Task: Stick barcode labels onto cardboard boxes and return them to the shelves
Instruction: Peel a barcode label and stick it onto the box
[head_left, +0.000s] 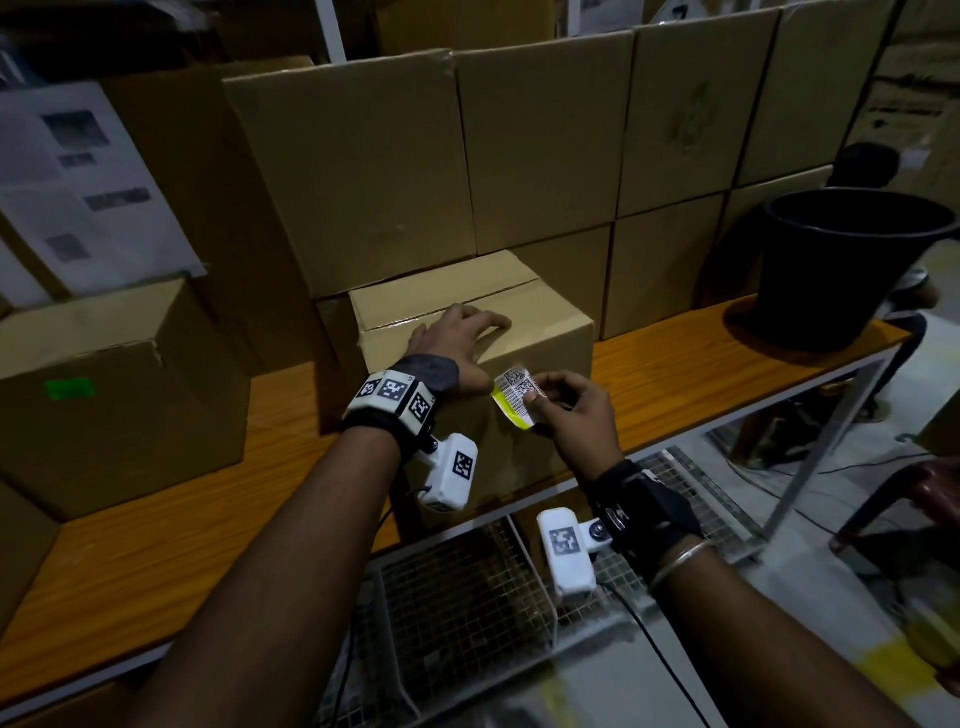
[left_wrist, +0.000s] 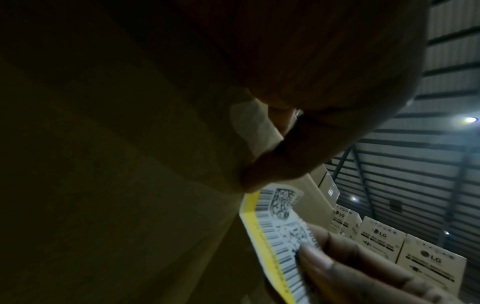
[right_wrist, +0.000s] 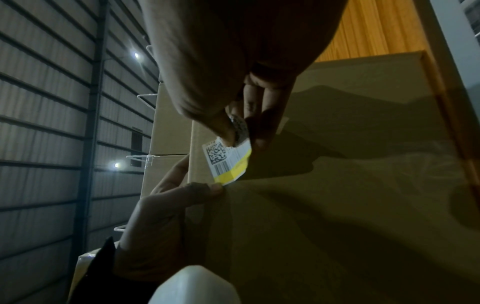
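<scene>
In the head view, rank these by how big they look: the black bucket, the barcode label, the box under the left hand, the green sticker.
1. The box under the left hand, though it sits nearer the camera than the bucket.
2. The black bucket.
3. The barcode label and the green sticker: too alike to rank.

"lg" and, seemingly, "washing machine" printed on stacked cartons (left_wrist: 431, 265).

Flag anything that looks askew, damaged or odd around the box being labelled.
The barcode label sits tilted, not square to the box edge, and its corner curls where the right hand pinches it. Nothing looks damaged.
</scene>
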